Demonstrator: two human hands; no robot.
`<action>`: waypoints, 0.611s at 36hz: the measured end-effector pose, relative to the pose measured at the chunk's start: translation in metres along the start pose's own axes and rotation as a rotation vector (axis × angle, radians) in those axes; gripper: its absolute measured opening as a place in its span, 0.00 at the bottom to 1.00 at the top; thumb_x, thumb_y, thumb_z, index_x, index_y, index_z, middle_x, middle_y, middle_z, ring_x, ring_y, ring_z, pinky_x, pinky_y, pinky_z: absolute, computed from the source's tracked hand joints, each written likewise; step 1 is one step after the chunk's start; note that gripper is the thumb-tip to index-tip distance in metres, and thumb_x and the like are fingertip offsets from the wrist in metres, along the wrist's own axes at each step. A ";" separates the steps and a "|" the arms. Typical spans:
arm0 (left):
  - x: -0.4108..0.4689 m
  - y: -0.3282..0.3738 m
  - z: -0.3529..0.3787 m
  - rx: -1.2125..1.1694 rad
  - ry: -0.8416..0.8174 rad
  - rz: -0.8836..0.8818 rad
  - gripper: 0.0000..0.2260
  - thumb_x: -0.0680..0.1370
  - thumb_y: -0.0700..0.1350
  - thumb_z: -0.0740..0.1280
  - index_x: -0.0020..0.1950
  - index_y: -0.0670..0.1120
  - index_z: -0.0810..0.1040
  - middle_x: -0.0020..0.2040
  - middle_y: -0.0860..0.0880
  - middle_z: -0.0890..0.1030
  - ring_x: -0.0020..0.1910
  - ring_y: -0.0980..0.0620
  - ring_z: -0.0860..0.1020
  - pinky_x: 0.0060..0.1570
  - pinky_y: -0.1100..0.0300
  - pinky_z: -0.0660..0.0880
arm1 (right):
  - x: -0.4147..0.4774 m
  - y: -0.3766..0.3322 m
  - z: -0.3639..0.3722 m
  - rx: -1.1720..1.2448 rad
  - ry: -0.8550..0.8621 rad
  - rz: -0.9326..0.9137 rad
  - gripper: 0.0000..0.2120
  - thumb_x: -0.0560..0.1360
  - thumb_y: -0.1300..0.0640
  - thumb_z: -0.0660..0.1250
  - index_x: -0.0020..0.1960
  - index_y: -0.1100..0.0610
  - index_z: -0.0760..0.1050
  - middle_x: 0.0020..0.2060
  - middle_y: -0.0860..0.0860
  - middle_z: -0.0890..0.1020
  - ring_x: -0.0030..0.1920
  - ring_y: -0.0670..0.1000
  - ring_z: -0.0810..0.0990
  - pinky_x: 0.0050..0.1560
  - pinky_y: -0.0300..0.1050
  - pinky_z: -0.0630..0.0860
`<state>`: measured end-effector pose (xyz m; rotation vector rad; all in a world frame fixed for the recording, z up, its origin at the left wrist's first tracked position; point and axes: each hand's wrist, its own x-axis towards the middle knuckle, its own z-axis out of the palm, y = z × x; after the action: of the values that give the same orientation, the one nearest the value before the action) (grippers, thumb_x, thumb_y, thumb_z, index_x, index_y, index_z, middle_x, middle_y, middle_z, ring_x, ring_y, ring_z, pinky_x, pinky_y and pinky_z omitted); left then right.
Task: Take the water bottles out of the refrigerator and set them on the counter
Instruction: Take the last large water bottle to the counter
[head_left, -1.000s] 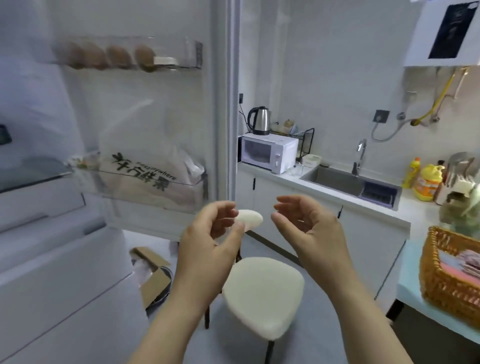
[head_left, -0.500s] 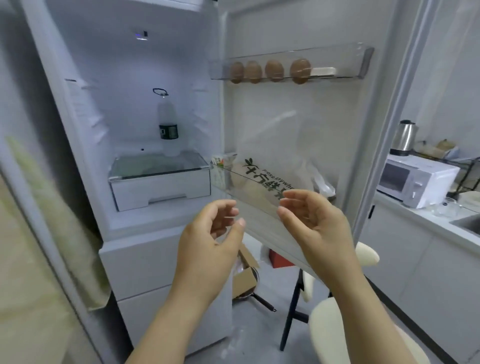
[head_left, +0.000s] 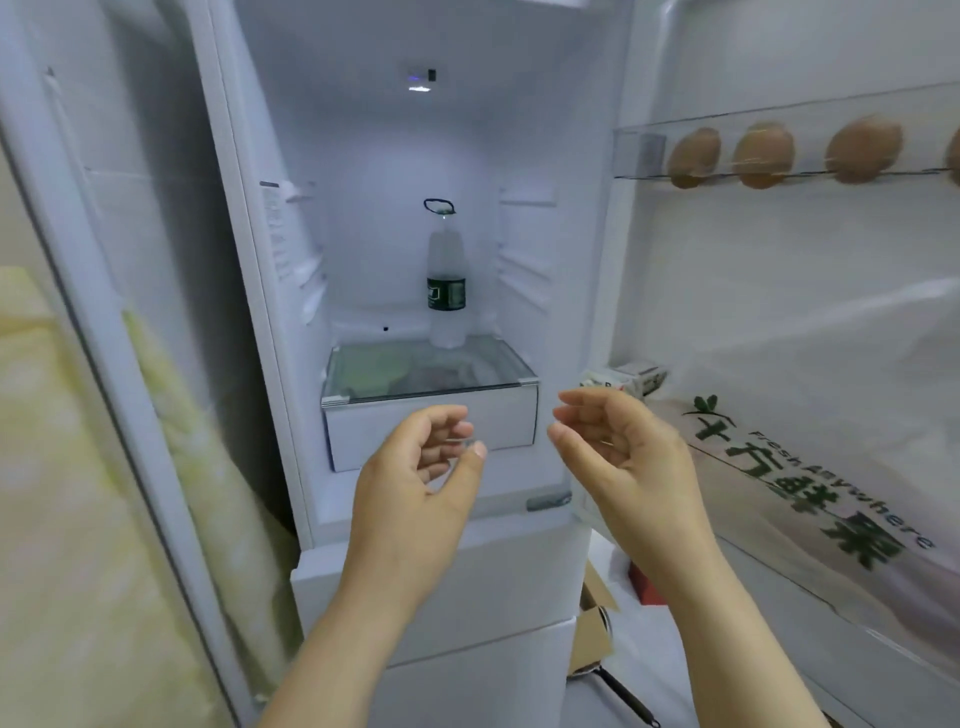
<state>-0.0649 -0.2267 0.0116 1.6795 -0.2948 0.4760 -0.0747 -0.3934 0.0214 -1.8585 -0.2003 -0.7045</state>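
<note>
The refrigerator (head_left: 270, 364) stands open in front of me. One clear water bottle (head_left: 445, 280) with a dark label and a looped cap stands upright on the glass shelf (head_left: 363, 384) above the white drawer, far back in the compartment. My left hand (head_left: 415, 467) and my right hand (head_left: 618, 457) hover side by side in front of the drawer, palms facing each other, fingers loosely curled, holding nothing. Both hands are well short of the bottle.
The open door (head_left: 779, 312) is at the right, with several eggs (head_left: 763, 156) in its upper rack and a printed plastic bag (head_left: 810, 483) in the lower rack. A small carton (head_left: 628, 379) sits by the bag. A yellowish curtain (head_left: 62, 493) hangs at the left. Cardboard (head_left: 592, 634) lies on the floor.
My view has swung left from the kitchen counter to the open refrigerator interior. Both empty hands kept their pose in front of me and now face the drawer.
</note>
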 end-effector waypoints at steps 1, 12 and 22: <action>0.010 -0.006 -0.001 0.003 0.005 -0.004 0.10 0.75 0.40 0.70 0.54 0.52 0.79 0.48 0.57 0.82 0.48 0.61 0.80 0.51 0.70 0.75 | 0.008 0.004 0.006 0.001 -0.001 0.003 0.09 0.74 0.57 0.71 0.53 0.47 0.79 0.46 0.44 0.84 0.50 0.42 0.82 0.53 0.36 0.78; 0.100 -0.063 0.017 0.023 0.055 -0.029 0.11 0.75 0.39 0.69 0.51 0.54 0.78 0.47 0.57 0.82 0.46 0.62 0.79 0.48 0.72 0.74 | 0.097 0.070 0.052 0.045 -0.052 0.035 0.09 0.76 0.58 0.69 0.55 0.51 0.79 0.46 0.43 0.83 0.49 0.39 0.81 0.51 0.31 0.76; 0.174 -0.108 0.032 0.037 0.154 -0.085 0.11 0.76 0.37 0.69 0.51 0.52 0.78 0.47 0.54 0.82 0.46 0.59 0.80 0.49 0.69 0.75 | 0.181 0.130 0.088 0.109 -0.143 0.059 0.09 0.76 0.58 0.69 0.50 0.44 0.77 0.46 0.40 0.83 0.47 0.36 0.80 0.48 0.25 0.73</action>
<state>0.1417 -0.2274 -0.0056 1.6737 -0.1016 0.5465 0.1634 -0.4003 -0.0029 -1.8036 -0.2699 -0.5100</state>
